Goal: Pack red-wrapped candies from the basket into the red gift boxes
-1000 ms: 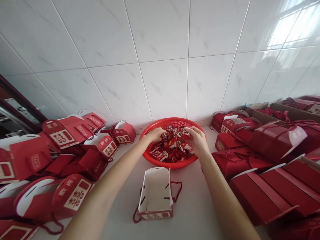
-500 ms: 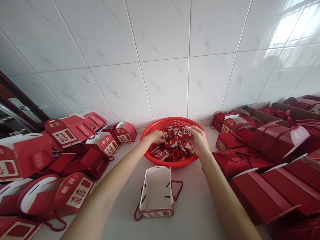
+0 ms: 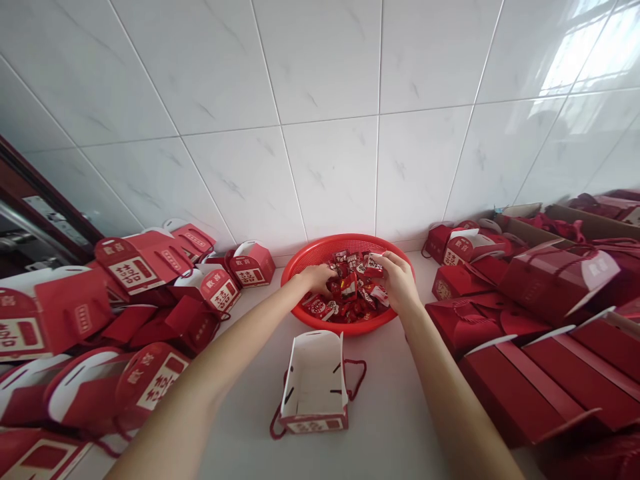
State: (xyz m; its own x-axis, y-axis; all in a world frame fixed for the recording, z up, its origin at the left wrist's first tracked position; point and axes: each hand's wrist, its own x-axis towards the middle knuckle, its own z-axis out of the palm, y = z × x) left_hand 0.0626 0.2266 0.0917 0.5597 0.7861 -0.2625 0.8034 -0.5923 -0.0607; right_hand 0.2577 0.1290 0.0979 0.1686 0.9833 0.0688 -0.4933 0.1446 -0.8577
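Observation:
A red plastic basket [image 3: 350, 328] stands against the tiled wall with many wrapped candies [image 3: 349, 287] in it. My left hand [image 3: 316, 277] reaches in at the left side, thumb and fingers apart over the candies; its fingertips are partly hidden among them. At the right side of the basket, my right hand [image 3: 397, 273] is closed on red-and-white candy packets [image 3: 374, 261] held above the heap. In front of the basket an open red gift box [image 3: 315, 373] with a white inside and dark red cord handles sits on the white tabletop.
Red gift boxes [image 3: 145, 257] with printed characters are piled on the left. More red boxes [image 3: 525, 373] crowd the right side, with a brown carton [image 3: 530, 217] behind them. The tiled wall [image 3: 330, 173] rises directly behind the basket.
The fingers of my left hand have spread from a closed pose, and the hand has shifted slightly right over the candies. My right hand stays almost still with its packets.

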